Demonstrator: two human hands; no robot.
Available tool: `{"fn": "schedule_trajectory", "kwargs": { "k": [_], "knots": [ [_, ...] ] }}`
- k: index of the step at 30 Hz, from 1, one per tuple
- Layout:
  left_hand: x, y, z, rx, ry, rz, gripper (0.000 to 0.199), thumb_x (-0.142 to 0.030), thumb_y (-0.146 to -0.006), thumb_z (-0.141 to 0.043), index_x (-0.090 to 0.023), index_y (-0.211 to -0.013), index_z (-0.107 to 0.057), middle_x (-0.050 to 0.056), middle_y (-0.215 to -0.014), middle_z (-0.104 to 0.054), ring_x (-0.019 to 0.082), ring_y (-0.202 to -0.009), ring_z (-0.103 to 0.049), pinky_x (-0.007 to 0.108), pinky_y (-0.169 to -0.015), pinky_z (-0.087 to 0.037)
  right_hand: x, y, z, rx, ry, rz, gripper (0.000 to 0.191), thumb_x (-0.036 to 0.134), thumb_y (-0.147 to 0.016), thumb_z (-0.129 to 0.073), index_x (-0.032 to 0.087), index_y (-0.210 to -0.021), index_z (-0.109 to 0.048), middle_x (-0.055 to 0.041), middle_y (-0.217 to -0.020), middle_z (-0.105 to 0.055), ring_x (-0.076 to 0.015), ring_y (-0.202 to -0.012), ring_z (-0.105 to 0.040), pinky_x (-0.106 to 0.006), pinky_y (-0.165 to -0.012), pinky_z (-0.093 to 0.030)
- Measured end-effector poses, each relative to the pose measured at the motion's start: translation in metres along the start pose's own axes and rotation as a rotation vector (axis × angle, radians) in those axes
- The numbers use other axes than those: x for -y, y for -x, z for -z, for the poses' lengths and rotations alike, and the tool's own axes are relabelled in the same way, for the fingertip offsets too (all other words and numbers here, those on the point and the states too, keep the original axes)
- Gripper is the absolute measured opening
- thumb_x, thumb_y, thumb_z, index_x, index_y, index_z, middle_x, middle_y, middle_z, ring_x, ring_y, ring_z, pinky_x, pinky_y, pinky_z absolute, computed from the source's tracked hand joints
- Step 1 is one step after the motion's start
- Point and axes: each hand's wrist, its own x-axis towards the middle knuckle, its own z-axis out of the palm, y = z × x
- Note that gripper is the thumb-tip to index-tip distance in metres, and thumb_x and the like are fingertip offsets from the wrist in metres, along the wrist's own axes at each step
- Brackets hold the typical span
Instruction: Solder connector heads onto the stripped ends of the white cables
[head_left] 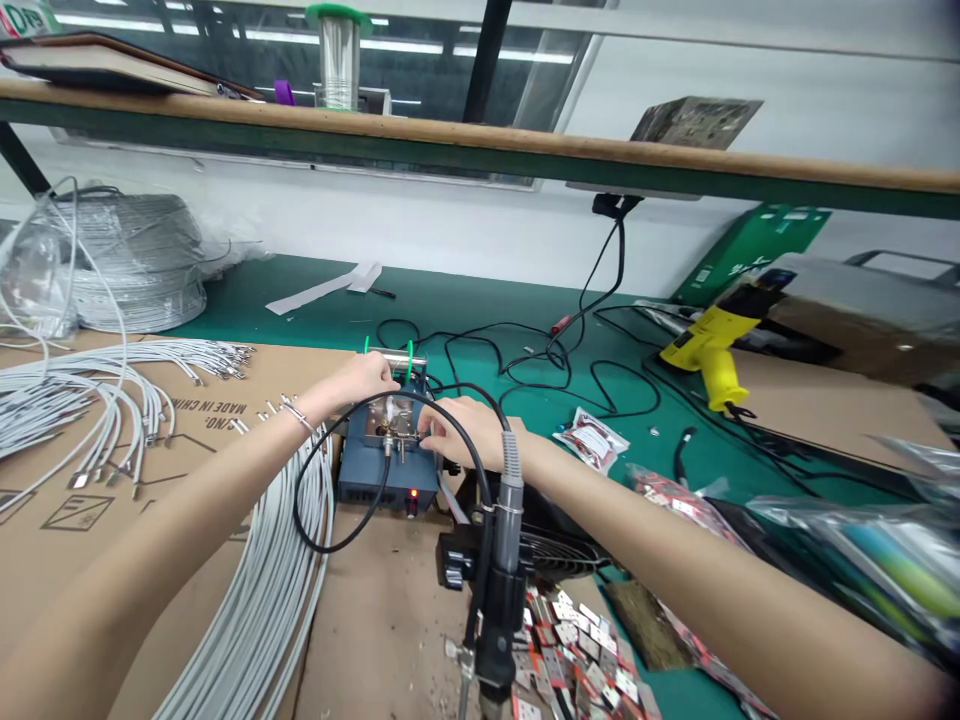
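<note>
A blue metal box (367, 472) with a lit red light on its front carries a small metal fixture (391, 415). At the fixture's back left, my left hand (367, 378) is closed, its fingers curled; whatever they may hold is hidden. My right hand (469, 432) reaches in from the right with bent fingers pressed near the fixture's right side. What lies between those fingertips is too small to make out. Nearer to me, a soldering iron (501, 600) is clamped tip-down in a stand, and its black cable (315, 545) loops around in front of the box.
Bundled white cables (259, 600) lie left of the box, with more cable ends (157, 400) farther left. Small metal plates (577, 650) are heaped at front right. A yellow heat gun (709, 350) and black cords (525, 350) lie behind. A shelf (450, 130) spans overhead.
</note>
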Motion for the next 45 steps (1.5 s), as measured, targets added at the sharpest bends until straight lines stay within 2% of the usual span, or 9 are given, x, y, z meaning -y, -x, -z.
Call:
{"fn": "schedule_trajectory", "kwargs": {
  "k": [9, 16, 20, 24, 28, 33, 40, 42, 45],
  "knots": [
    [0.004, -0.004, -0.004, -0.013, -0.013, -0.023, 0.024, -0.033, -0.089, -0.053, -0.011, -0.088, -0.061, 0.002, -0.081, -0.063, 0.014, -0.07, -0.061, 0.03, -0.065, -0.051, 0.007, -0.004, 0.0, -0.069, 0.091, 0.022, 0.02, 0.025, -0.081, -0.05, 0.017, -0.085, -0.068, -0.0104, -0.083, -0.071, -0.0254, -0.081, -0.065, -0.028, -0.06, -0.039],
    [0.006, -0.005, -0.006, -0.004, -0.002, -0.034, 0.025, -0.034, -0.088, -0.053, -0.011, -0.083, -0.061, 0.001, -0.076, -0.062, 0.012, -0.064, -0.059, 0.027, -0.06, -0.05, 0.005, -0.008, 0.003, -0.031, 0.096, 0.038, 0.021, 0.029, -0.079, -0.053, 0.018, -0.087, -0.068, -0.0081, -0.079, -0.071, -0.0222, -0.073, -0.066, -0.025, -0.055, -0.038],
    [0.007, -0.005, -0.006, -0.007, 0.007, -0.036, 0.025, -0.034, -0.088, -0.053, -0.011, -0.085, -0.061, 0.001, -0.079, -0.062, 0.013, -0.068, -0.06, 0.029, -0.062, -0.051, 0.006, -0.006, 0.003, -0.036, 0.111, 0.059, 0.021, 0.025, -0.08, -0.049, 0.017, -0.08, -0.069, -0.0091, -0.077, -0.071, -0.0227, -0.075, -0.065, -0.026, -0.057, -0.037],
    [0.005, -0.005, -0.004, -0.031, 0.008, -0.024, 0.024, -0.033, -0.089, -0.053, -0.011, -0.089, -0.061, 0.003, -0.083, -0.062, 0.014, -0.071, -0.06, 0.03, -0.065, -0.051, 0.012, -0.003, 0.003, -0.074, 0.129, 0.03, 0.021, 0.021, -0.082, -0.047, 0.017, -0.085, -0.068, -0.0094, -0.085, -0.07, -0.0233, -0.081, -0.064, -0.026, -0.06, -0.038],
    [0.006, -0.006, -0.004, -0.038, 0.007, -0.023, 0.023, -0.033, -0.089, -0.053, -0.011, -0.091, -0.061, 0.003, -0.085, -0.063, 0.015, -0.073, -0.061, 0.032, -0.067, -0.051, 0.012, -0.004, 0.006, -0.029, 0.125, 0.026, 0.016, 0.025, -0.08, -0.053, 0.018, -0.085, -0.067, -0.0083, -0.082, -0.071, -0.0227, -0.077, -0.065, -0.025, -0.057, -0.039],
    [0.007, -0.006, -0.007, -0.02, 0.014, -0.029, 0.024, -0.033, -0.089, -0.053, -0.011, -0.089, -0.061, 0.003, -0.083, -0.063, 0.014, -0.071, -0.061, 0.031, -0.066, -0.052, 0.012, -0.003, 0.009, -0.008, 0.128, 0.066, 0.019, 0.019, -0.08, -0.051, 0.016, -0.076, -0.069, -0.0092, -0.078, -0.071, -0.022, -0.078, -0.065, -0.026, -0.064, -0.04],
    [0.007, -0.003, -0.006, -0.023, 0.026, -0.047, 0.024, -0.033, -0.088, -0.053, -0.011, -0.085, -0.061, 0.002, -0.08, -0.063, 0.014, -0.07, -0.061, 0.03, -0.065, -0.051, 0.015, -0.003, 0.004, -0.07, 0.148, 0.004, 0.022, 0.02, -0.079, -0.049, 0.016, -0.085, -0.07, -0.0107, -0.08, -0.07, -0.0238, -0.077, -0.064, -0.026, -0.056, -0.037],
    [0.008, -0.003, -0.006, -0.023, 0.029, -0.051, 0.024, -0.034, -0.088, -0.054, -0.011, -0.084, -0.061, 0.001, -0.078, -0.063, 0.013, -0.068, -0.06, 0.03, -0.064, -0.051, 0.014, -0.005, 0.007, -0.041, 0.14, 0.03, 0.02, 0.023, -0.077, -0.052, 0.018, -0.081, -0.07, -0.0092, -0.078, -0.071, -0.0234, -0.076, -0.065, -0.026, -0.055, -0.037],
    [0.009, -0.004, -0.005, -0.024, 0.038, -0.057, 0.025, -0.034, -0.088, -0.054, -0.011, -0.083, -0.061, 0.001, -0.076, -0.062, 0.013, -0.066, -0.06, 0.029, -0.063, -0.051, 0.015, -0.005, 0.012, -0.001, 0.133, 0.073, 0.018, 0.017, -0.074, -0.053, 0.018, -0.069, -0.07, -0.0072, -0.072, -0.071, -0.0214, -0.074, -0.066, -0.025, -0.057, -0.037]
  ]
}}
